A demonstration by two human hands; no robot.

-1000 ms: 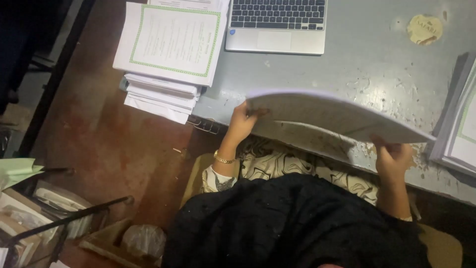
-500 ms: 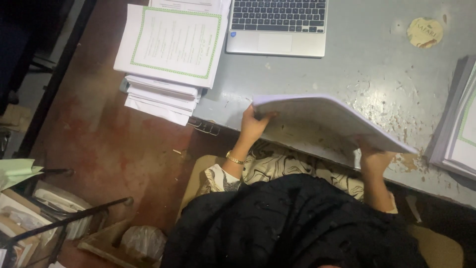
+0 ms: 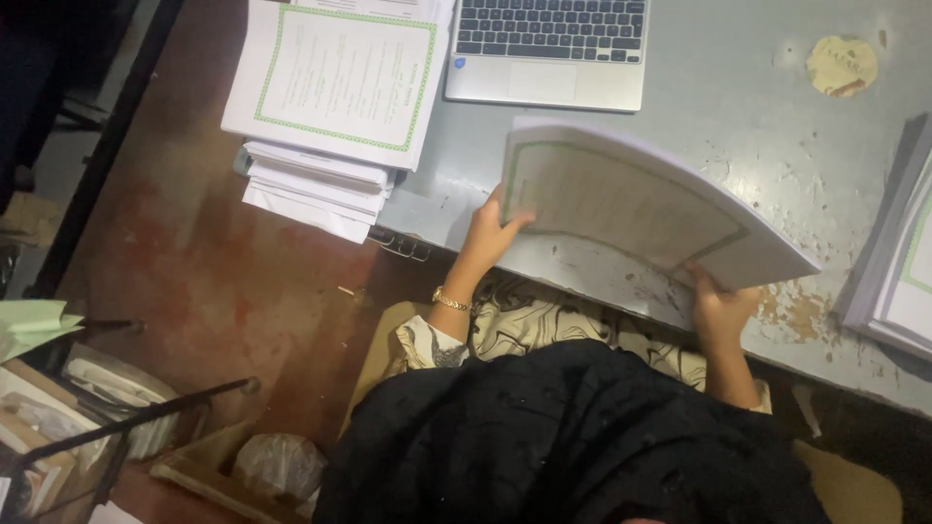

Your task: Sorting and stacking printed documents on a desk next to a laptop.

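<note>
Left hand (image 3: 490, 233) gripping left edge of thick paper sheaf (image 3: 641, 199), right hand (image 3: 720, 309) clasping its near corner, sheaf tilted above grey desk (image 3: 738, 107), laptop (image 3: 549, 49) beyond, paper stack (image 3: 330, 107) left.

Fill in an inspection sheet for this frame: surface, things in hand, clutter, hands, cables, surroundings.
Surface: grey desk, paint chipped and scuffed near the front edge.
Things in hand: thick sheaf of papers with a green border, lifted and tilted above the desk.
Clutter: paper stack overhanging the desk's left end; laptop at the back; round yellowish disc; another paper pile at the right edge.
Hands: left hand grips the sheaf's left edge, a bracelet on its wrist; right hand holds the lower right edge from beneath.
Cables: nothing seen.
Surroundings: reddish floor; wire rack holding papers at lower left; a bag in a box on the floor.
</note>
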